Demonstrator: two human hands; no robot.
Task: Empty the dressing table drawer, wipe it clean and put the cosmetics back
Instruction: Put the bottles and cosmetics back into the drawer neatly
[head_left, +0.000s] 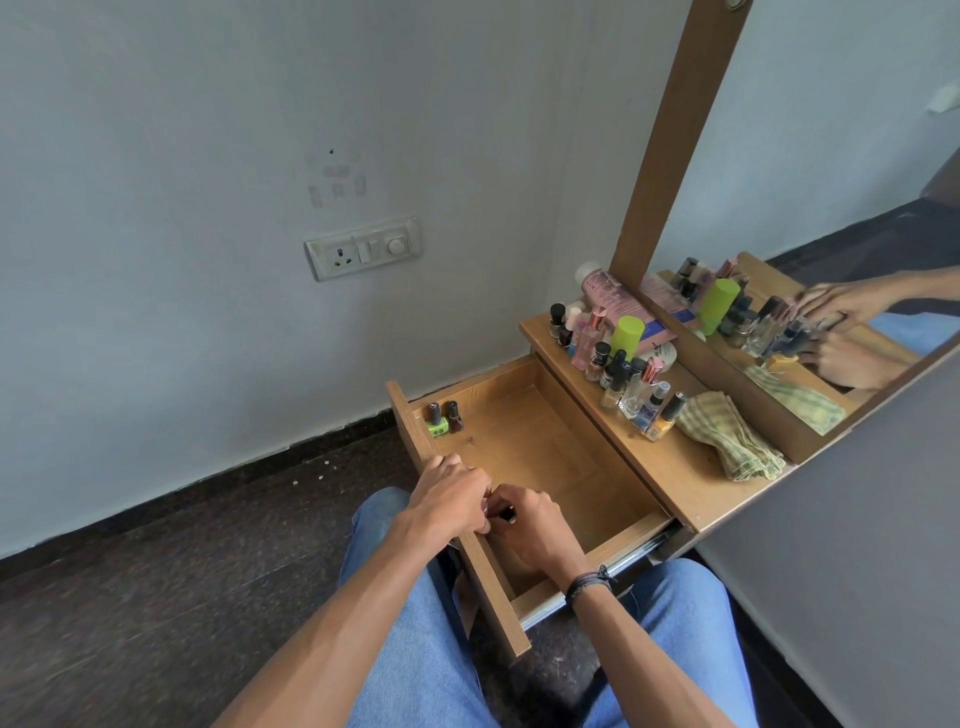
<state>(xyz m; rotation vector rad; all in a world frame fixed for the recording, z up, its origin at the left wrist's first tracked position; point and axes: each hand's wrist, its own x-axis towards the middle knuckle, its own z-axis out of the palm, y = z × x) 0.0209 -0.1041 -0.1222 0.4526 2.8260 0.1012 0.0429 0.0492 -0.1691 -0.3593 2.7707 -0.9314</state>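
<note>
In the head view, your left grip (451, 498) and right grip (531, 525) are meeting at 6 o'clock over the open drawer (545, 457), both clenching around one small pink-and-dark item (506, 515), too small to identify. Two nail polish bottles (437, 422) are standing inside at 11 o'clock. Other cosmetics (613, 364) are crowding the bench (691, 488) at 1 o'clock.

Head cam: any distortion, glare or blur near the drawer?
Head view: wide-angle bend tilts the mirror frame; light soft, no glare on the drawer; left hand and right hand slightly blurred, small item between them unreadable.
</note>
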